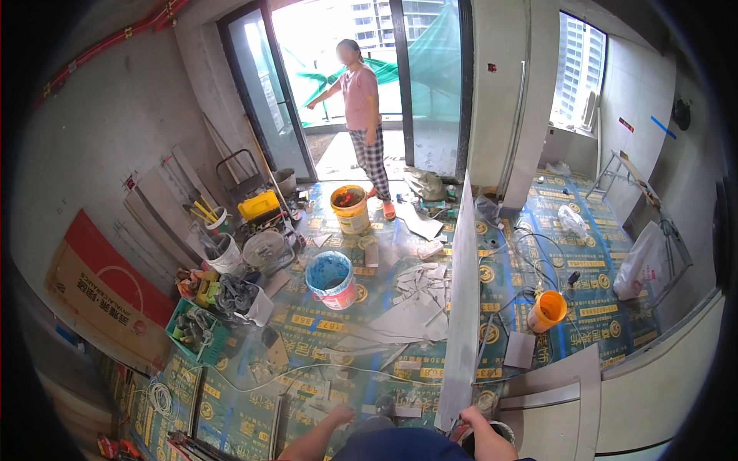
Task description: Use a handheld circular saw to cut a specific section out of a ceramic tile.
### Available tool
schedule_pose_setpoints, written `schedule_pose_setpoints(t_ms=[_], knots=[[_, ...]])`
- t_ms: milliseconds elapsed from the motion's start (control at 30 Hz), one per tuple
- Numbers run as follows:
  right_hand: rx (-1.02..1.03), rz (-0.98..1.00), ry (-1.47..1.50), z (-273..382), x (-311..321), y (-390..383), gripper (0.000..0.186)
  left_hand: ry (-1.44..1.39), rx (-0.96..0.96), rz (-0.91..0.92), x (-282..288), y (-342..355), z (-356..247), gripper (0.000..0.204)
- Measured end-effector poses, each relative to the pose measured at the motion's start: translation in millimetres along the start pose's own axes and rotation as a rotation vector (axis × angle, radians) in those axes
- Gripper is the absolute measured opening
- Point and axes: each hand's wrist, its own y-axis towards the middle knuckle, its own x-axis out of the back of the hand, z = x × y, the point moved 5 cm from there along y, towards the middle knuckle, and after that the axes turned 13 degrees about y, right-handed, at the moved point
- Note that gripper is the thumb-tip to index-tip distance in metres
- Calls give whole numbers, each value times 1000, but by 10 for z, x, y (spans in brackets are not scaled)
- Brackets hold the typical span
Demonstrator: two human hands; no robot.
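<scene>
At the lower middle my left hand (pixel 340 416) is closed in a loose fist over the covered floor, with nothing visible in it. My right hand (pixel 471 416) is also closed, beside the near end of a long narrow grey panel (pixel 459 307); what its fingers hold, if anything, is hidden. Partly behind my right forearm shows the dark rim of a bucket (pixel 507 432); I cannot tell whether the hand grips its handle. Broken pale board pieces (pixel 421 296) lie left of the panel.
A person (pixel 361 92) stands by the sliding door, one arm stretched out. Buckets stand about: blue-stained (pixel 330 280), yellow (pixel 350 209) and orange (pixel 547 310). A green crate (pixel 196 332) and tools line the left wall. Cables (pixel 307 367) cross the floor. Curved boards (pixel 553 399) are at right.
</scene>
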Motion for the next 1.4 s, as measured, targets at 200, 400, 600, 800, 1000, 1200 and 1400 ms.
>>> schedule_pose_setpoints(t_ms=[200, 400, 600, 800, 1000, 1200, 1400], knots=[[-247, -106, 265, -160, 37, 2, 27, 401, -366, -228, 26, 105, 2, 22], [-388, -81, 361, -127, 97, -96, 25, 591, -397, -232, -49, 103, -61, 24], [-336, 4, 204, -363, -23, 75, 23, -3, -131, -119, 7, 127, -63, 21], [-314, 94, 13, -222, -35, 110, 33, 266, -383, -215, 13, 148, -41, 21], [-116, 182, -303, -292, -93, 210, 37, -259, -56, -86, -27, 206, 0, 20], [-281, 28, 76, -345, -217, 255, 33, 906, -362, -59, 35, 71, -207, 31], [-410, 96, 85, -218, -81, 171, 36, 945, -625, -411, 74, -3, -196, 19]])
